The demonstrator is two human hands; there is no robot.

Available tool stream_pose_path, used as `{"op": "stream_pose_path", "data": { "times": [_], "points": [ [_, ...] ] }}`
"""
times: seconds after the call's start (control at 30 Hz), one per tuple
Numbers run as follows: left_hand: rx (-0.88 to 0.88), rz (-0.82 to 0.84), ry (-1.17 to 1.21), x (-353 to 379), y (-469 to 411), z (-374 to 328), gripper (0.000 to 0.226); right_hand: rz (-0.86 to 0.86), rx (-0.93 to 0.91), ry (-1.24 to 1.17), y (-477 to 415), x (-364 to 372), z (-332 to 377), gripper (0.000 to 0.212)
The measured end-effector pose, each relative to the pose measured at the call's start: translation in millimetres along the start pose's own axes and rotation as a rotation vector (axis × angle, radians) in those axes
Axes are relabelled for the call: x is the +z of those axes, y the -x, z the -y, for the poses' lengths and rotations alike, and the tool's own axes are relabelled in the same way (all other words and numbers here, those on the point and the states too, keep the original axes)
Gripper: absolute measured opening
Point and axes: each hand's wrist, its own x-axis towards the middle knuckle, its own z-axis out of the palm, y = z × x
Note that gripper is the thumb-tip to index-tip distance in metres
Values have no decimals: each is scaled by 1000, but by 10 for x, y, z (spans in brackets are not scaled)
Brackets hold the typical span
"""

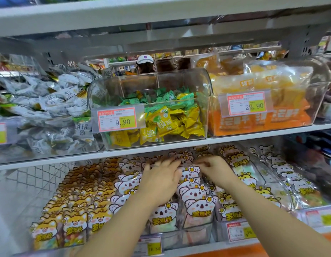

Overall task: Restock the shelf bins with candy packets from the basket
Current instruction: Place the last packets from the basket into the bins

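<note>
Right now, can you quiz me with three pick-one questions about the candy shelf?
1. Where are the left hand and right hand?
A. In the orange-pack bin
B. Among the koala packets
C. On the top shelf
2. What colours are the candies in the 9.90 bin?
A. Red and blue
B. Black
C. Yellow and green
3. How is that bin?
A. Upright, partly filled
B. Tipped over
C. Empty
Answers: 1 B, both reach into the koala rows; 2 C, green wrappers atop yellow ones; 3 A, it stands level, candies piled partway.
</note>
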Motion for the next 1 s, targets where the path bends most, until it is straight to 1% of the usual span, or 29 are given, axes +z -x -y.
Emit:
{"op": "stream_pose_path", "data": {
  "times": [0.07,0.13,0.2,0.23,0.3,0.33,0.4,0.47,0.53,0.63,0.73,0.8,0.87,0.93,1.0],
  "points": [
    [-25,-98,67,-51,142,-19,48,-56,33,-51,148,-52,2,27],
    [-62,-142,71,-79,396,8,51,-196,30,-62,452,-34,39,32],
    [-87,-162,-3,-80,677,78,61,-347,-111,-29,792,20,204,34],
    [-91,-182,-41,-66,795,126,71,-363,-207,8,926,51,314,37],
    [-98,-208,-89,-29,929,238,83,-297,-351,138,1075,112,533,47],
    [-104,-202,-105,17,957,291,82,-253,-381,225,1107,154,618,51],
    [-93,-176,-119,129,971,343,78,-196,-396,415,1128,277,693,55],
    [-59,-149,-145,233,970,325,77,-198,-406,578,1127,421,632,55],
    [-12,-148,-177,308,966,304,74,-209,-369,689,1065,511,511,59],
    [35,-221,-222,418,875,373,70,-232,-328,761,868,561,411,66],
    [68,-287,-239,512,756,467,70,-260,-342,808,748,649,379,65],
    [93,-297,-243,562,704,509,71,-281,-364,815,728,708,330,62],
    [132,-302,-237,612,676,540,71,-261,-372,818,739,773,279,61],
    [165,-292,-188,614,729,537,70,-217,-346,803,784,770,254,61],
    [168,-318,-130,600,829,579,71,-212,-341,768,847,681,301,64]
  ]
}}
